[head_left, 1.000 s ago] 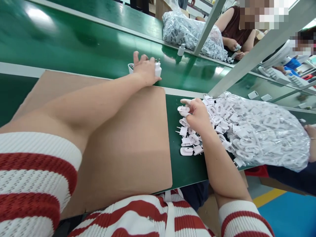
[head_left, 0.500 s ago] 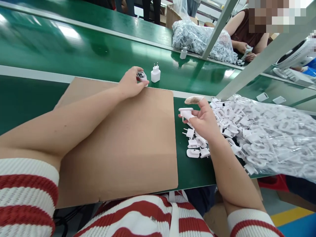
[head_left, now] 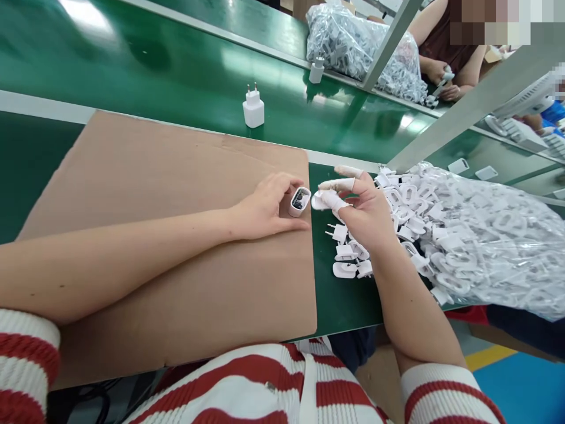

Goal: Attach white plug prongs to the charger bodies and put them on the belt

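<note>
A white charger housing (head_left: 300,201) with its open end showing dark parts inside is held in my left hand (head_left: 274,206), over the right edge of the cardboard sheet (head_left: 212,265). Just right of it, my right hand (head_left: 364,206) pinches a white oval plug cover (head_left: 319,199) between thumb and covered fingertips. The two parts are close together, with a small gap between them. Loose white plug covers (head_left: 345,270) with pins lie on the green table below my right hand.
A plastic bag of white parts (head_left: 498,235) spreads across the right side. An assembled charger (head_left: 253,111) stands on the green conveyor (head_left: 185,76), another charger (head_left: 316,70) farther off. A metal post (head_left: 441,94) slants up at right. Beyond it, a person's hands (head_left: 444,82) hold a white part.
My left hand has moved right and nearer with the housing, close to my right hand. The plug cover in my right hand has turned toward the housing. The camera view has shifted slightly.
</note>
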Motion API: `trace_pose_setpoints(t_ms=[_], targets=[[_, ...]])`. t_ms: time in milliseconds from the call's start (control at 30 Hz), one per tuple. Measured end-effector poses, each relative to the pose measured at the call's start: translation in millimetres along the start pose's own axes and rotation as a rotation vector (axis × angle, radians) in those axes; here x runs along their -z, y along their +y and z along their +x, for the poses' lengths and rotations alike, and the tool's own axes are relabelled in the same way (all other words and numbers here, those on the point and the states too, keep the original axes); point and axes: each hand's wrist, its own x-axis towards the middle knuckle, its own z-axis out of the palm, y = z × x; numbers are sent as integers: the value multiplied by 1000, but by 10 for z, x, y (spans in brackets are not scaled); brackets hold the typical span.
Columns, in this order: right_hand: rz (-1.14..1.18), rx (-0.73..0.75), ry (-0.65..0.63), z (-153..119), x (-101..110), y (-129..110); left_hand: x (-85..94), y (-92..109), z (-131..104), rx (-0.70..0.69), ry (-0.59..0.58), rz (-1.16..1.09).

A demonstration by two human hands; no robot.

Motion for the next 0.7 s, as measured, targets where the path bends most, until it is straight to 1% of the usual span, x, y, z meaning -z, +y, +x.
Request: trace_pose_setpoints(t_ms=[67, 133, 200, 267, 333, 367, 400, 467, 500, 533, 567, 600, 667, 700], targets=[[-22, 33, 10, -1, -12, 15, 10, -12, 19, -6, -57, -41], [89, 2, 8, 3, -37, 31, 5, -11, 20, -11, -110, -99], [199, -44, 18, 12, -65, 44, -4, -10, 4, 33, -85, -151], [238, -87, 28, 23, -84, 47, 10, -21, -13, 101, -26, -183], [258, -128, 17, 30, -90, 37, 68, -44, -18, 121, -23, -213], [268, -146, 6, 31, -89, 28, 111, -58, -15, 110, -55, -233], [275, -156, 0, 29, -88, 18, 157, -70, -7, 91, -113, -261], [265, -154, -1, 19, -85, 0, 230, -82, 12, 65, -263, -336], [242, -143, 1, 9, -85, -5, 246, -78, 21, 71, -317, -368], [208, -125, 4, -2, -87, -5, 244, -68, 27, 93, -337, -381], [164, -97, 6, -17, -90, -1, 226, -52, 30, 123, -312, -373], [109, -55, 6, -34, -95, 6, 195, -32, 30, 151, -254, -347], [-30, 72, 2, -73, -107, 27, 121, 10, 24, 172, -121, -275], [-112, 152, 5, -93, -114, 36, 90, 29, 20, 163, -75, -251]])
